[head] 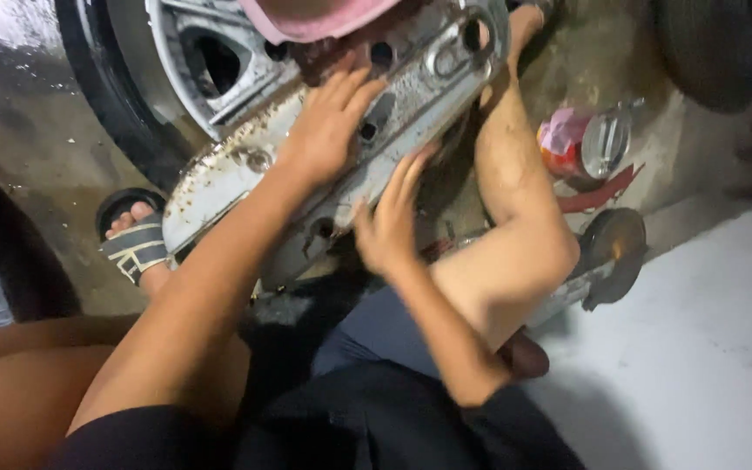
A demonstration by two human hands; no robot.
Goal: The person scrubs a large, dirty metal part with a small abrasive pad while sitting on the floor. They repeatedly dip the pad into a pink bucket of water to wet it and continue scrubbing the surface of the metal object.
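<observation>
A long, rusty grey metal panel [433, 83] with several holes and slots lies slanted across my lap, from lower left to upper right. My left hand [328, 122] rests flat on its upper face, fingers spread. My right hand [389, 222] presses extended fingers against the panel's lower edge; it is blurred. A pink cloth [315, 19] lies over the panel's top end. My bent right knee [515, 252] is just right of the panel.
A tyre with a silver wheel rim [211, 61] stands behind the panel at top left. My sandalled foot [137, 242] is on the wet concrete. A red can [580, 144] and a disc-shaped tool [615, 244] sit right. A white sheet [707, 348] covers the lower right floor.
</observation>
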